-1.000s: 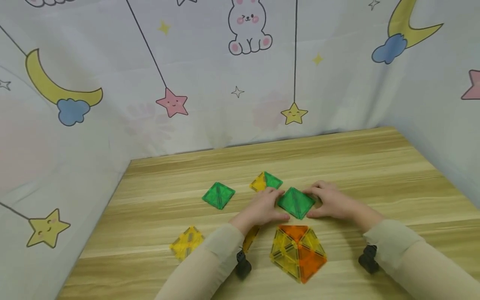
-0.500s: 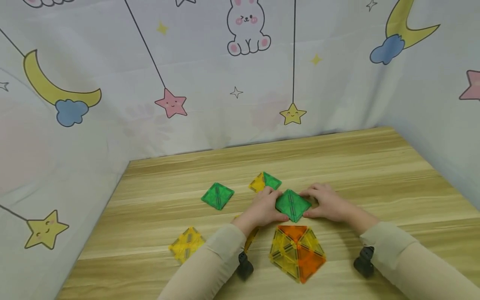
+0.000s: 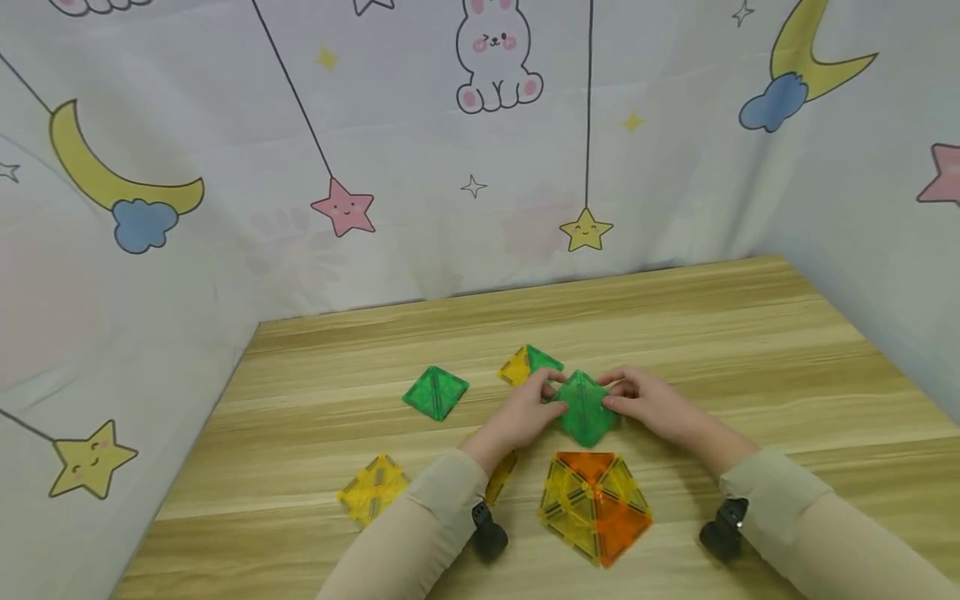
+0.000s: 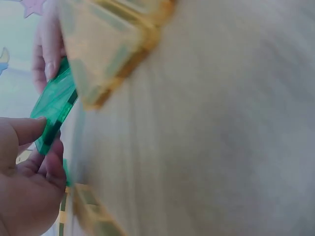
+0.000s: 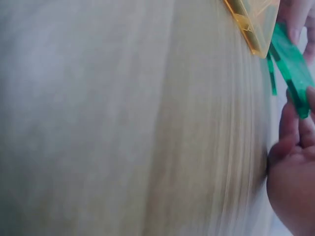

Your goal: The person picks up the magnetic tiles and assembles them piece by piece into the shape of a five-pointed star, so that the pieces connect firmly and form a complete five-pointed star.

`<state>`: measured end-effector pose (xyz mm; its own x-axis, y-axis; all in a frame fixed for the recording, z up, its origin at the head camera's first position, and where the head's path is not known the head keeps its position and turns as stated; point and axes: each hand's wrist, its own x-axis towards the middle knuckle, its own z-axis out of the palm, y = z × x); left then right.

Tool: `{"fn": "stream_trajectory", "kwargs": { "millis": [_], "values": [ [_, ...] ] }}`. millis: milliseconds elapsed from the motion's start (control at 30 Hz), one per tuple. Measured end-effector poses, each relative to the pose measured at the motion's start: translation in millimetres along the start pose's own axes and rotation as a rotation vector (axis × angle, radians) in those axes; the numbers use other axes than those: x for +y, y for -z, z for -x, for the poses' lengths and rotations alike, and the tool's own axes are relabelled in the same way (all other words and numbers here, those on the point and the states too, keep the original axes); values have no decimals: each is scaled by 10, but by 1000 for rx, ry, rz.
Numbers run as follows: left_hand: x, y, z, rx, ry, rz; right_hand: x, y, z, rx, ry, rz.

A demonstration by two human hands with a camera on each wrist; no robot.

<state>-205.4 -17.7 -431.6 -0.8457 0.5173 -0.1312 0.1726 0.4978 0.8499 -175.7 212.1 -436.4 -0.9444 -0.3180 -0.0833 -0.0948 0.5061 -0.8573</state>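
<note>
Both hands hold a pair of joined green translucent triangular magnetic tiles point(image 3: 585, 412), raised and tilted above the table. My left hand point(image 3: 519, 414) pinches its left corner between thumb and fingers, as the left wrist view shows on the green tiles point(image 4: 55, 105). At the right corner, my right hand point(image 3: 658, 410) pinches with thumb above and fingers beneath. Just in front stands a low five-sided dome of yellow and orange tiles point(image 3: 626, 525). Behind the left fingers lies a yellow and green tile pair point(image 3: 517, 367), partly covered by that hand.
Another green tile pair point(image 3: 436, 393) lies flat to the left. Nearer me is a yellow tile pair point(image 3: 372, 487), close to the left sleeve point(image 3: 420, 521). One more yellow tile point(image 3: 501, 477) is mostly hidden under the left wrist. A printed cloth point(image 3: 420, 250) hangs behind the wooden table point(image 3: 675, 317).
The green tile pair has gone from lying nearly flat to being lifted and tilted toward me. Both thumbs have moved up onto its upper face.
</note>
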Motion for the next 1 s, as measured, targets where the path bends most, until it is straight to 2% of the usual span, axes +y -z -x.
{"fn": "stream_trajectory", "kwargs": {
  "millis": [133, 267, 367, 433, 567, 767, 867, 1000],
  "values": [
    [1, 39, 11, -24, 1, 190, -38, -6, 28, 28, -28, -111],
    [-6, 78, 59, -84, 8, 350, -43, -9, 58, -21, -3, -254],
    [-24, 91, 103, -140, 7, 405, -27, -10, 78, -92, 3, -343],
    [-41, 93, 125, -176, 13, 423, -12, -11, 93, -132, 7, -350],
    [-72, 84, 162, -216, 21, 419, 1, -22, 109, -178, 25, -311],
    [-81, 60, 192, -231, 18, 374, -19, -54, 115, -181, 19, -247],
    [-65, 56, 207, -211, 9, 262, -41, -65, 120, -174, 2, -197],
    [-11, 69, 247, -204, -26, 32, -89, -69, 119, -177, 8, -141]
  ]
}}
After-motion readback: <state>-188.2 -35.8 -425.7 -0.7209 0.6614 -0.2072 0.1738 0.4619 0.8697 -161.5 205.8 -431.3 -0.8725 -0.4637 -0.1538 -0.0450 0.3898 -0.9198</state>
